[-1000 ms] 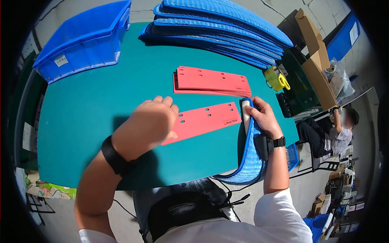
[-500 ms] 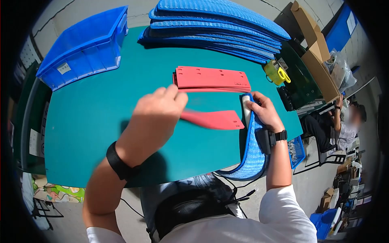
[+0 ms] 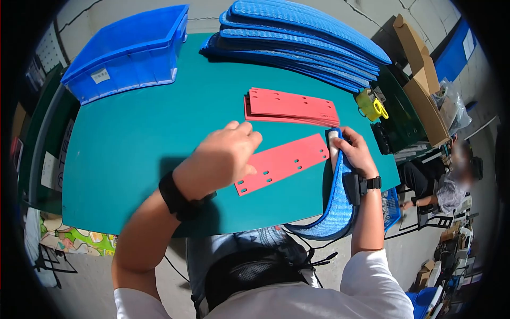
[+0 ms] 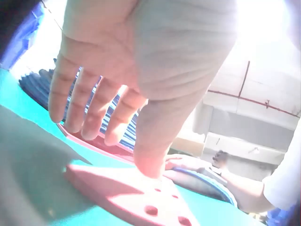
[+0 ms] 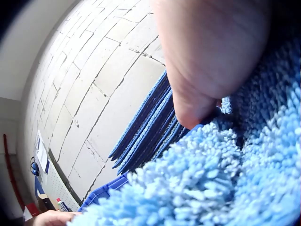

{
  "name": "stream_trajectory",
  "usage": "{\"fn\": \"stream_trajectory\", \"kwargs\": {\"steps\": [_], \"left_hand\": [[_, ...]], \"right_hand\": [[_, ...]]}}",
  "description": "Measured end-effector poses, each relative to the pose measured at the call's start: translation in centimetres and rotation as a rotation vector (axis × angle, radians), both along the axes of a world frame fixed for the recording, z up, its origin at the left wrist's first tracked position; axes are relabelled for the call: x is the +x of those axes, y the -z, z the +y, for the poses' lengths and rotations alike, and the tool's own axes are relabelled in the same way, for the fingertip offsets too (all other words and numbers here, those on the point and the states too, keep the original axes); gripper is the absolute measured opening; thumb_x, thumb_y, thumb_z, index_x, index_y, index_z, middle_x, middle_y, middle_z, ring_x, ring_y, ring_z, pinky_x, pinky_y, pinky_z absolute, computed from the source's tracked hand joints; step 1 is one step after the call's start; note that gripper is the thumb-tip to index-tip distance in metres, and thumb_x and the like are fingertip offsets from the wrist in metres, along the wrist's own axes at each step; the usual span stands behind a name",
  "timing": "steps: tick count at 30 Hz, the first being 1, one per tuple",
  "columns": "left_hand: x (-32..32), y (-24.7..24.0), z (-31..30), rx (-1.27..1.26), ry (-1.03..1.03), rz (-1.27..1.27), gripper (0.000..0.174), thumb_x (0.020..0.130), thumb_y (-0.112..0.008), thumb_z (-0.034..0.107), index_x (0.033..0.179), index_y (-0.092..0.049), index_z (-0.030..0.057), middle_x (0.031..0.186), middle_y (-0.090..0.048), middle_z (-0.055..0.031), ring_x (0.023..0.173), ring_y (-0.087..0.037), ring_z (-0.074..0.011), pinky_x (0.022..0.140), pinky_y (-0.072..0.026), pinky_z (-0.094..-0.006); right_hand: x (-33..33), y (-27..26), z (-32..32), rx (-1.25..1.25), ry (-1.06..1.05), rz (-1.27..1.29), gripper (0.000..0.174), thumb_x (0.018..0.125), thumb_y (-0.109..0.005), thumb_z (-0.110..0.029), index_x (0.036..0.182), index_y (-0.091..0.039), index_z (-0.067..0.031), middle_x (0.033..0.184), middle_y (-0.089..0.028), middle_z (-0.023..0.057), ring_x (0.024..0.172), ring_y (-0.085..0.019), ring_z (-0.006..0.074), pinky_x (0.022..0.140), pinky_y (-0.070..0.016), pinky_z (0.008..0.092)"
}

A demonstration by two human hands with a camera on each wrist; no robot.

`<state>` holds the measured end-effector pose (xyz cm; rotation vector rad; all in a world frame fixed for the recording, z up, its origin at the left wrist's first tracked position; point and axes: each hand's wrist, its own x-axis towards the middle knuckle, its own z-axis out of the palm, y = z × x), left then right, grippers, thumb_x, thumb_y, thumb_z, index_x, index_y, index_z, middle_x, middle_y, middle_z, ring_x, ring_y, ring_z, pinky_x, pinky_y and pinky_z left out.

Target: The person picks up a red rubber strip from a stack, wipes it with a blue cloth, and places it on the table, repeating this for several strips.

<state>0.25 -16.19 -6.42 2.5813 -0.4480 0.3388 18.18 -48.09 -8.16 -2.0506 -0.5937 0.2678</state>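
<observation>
"What's the largest thing in front of you?"

"One green table [image 3: 127, 159]. At its far side sits one stack of blue pads [image 3: 303, 42], several layers that I can't count for certain. One blue bin [image 3: 133, 72] stands at the far left corner."

"And the next size down?"

"One bent blue pad [image 3: 337, 207]. My right hand [image 3: 358, 154] grips its upper end, thumb by the white patch [image 3: 333, 141]; the rest curves down past the table's near edge."

"How many red pieces?"

"One pile of red sheets [image 3: 292, 106] in the middle, its number hidden by the overlap, and one loose red sheet [image 3: 287, 165] lying nearer me, its right end just beside the bent pad."

"Your other hand?"

"My left hand [image 3: 220, 154] is over the loose sheet's left end, fingers relaxed and slightly apart, gripping nothing. I can't tell whether the thumb touches."

"Smallest?"

"One yellow-handled tool [image 3: 378, 109] at the right, then eight holes in the loose sheet, in four pairs."
</observation>
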Motion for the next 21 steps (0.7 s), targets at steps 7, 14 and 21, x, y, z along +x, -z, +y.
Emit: {"fn": "stream_trajectory", "kwargs": {"steps": [7, 14, 21], "left_hand": [[-0.9, -0.6, 2.2, 0.146, -0.003, 0.269, 0.051, 0.067, -0.083, 0.037, 0.094, -0.06, 0.0002, 0.094, -0.059, -0.0134, 0.094, -0.057, -0.0323, 0.081, -0.0468, -0.0423], [-0.5, -0.2, 2.2, 0.154, -0.007, 0.289, 0.054, 0.066, -0.083, 0.041, 0.09, -0.059, -0.0007, 0.089, -0.06, -0.0144, 0.093, -0.058, -0.0326, 0.081, -0.0467, -0.042], [-0.6, 0.7, 2.2, 0.177, -0.031, 0.205, 0.045, 0.069, -0.082, 0.039, 0.085, -0.06, 0.0027, 0.087, -0.06, -0.0119, 0.091, -0.058, -0.032, 0.08, -0.0468, -0.0423]], "right_hand": [[-0.1, -0.2, 0.1, -0.014, -0.012, -0.033, 0.023, 0.091, -0.063, -0.013, 0.108, -0.064, 0.0013, 0.093, -0.065, 0.0038, 0.086, -0.058, 0.01, 0.081, -0.0464, 0.0256], [-3.1, -4.0, 3.4, -0.274, 0.003, -0.475, 0.026, 0.088, -0.066, -0.017, 0.107, -0.066, -0.0003, 0.093, -0.067, 0.0152, 0.084, -0.065, 0.0269, 0.076, -0.0505, 0.0333], [-10.1, -4.0, 13.5, -0.28, -0.445, -0.702, 0.022, 0.086, -0.067, -0.022, 0.102, -0.067, -0.0068, 0.089, -0.064, 0.0142, 0.079, -0.064, 0.0353, 0.067, -0.0528, 0.0435]]}}
